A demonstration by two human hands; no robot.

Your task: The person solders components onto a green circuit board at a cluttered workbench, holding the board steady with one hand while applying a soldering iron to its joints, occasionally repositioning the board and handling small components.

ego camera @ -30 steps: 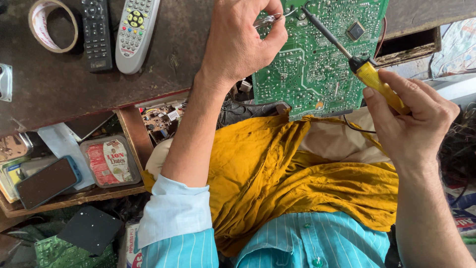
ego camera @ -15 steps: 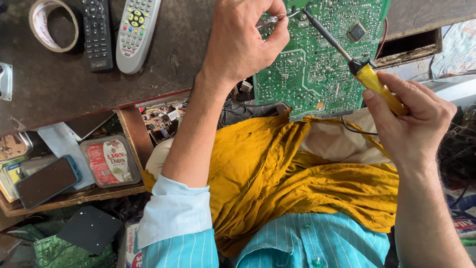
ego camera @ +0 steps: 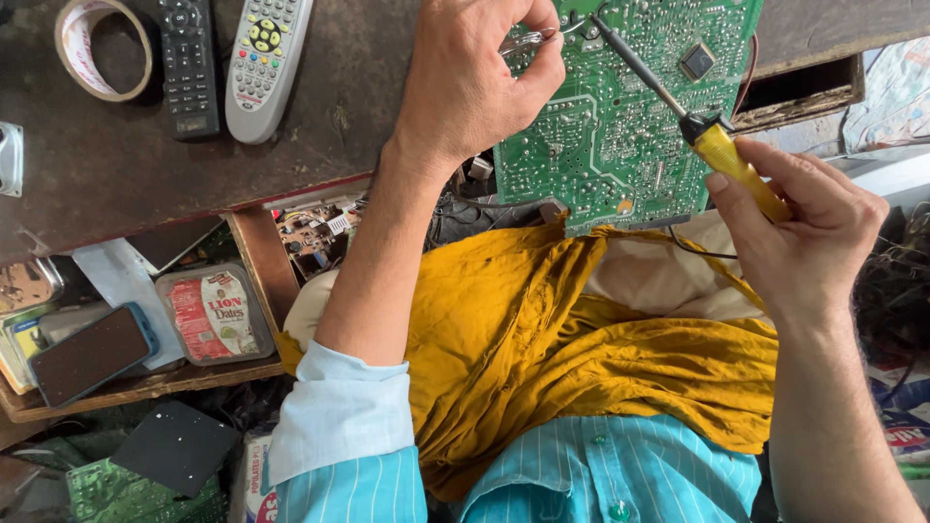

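Head view: soldering in hand; left hand (ego camera: 465,82) pinching thin solder wire (ego camera: 531,39) against green circuit board (ego camera: 620,116) propped at the bench edge, right hand (ego camera: 804,232) fingers closed around yellow-handled soldering iron (ego camera: 678,107), tip touching the joint; next likely needing steady feeding

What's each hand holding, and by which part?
Right hand holds the soldering iron by its yellow handle. Left hand pinches a thin solder wire near its end, over the circuit board.
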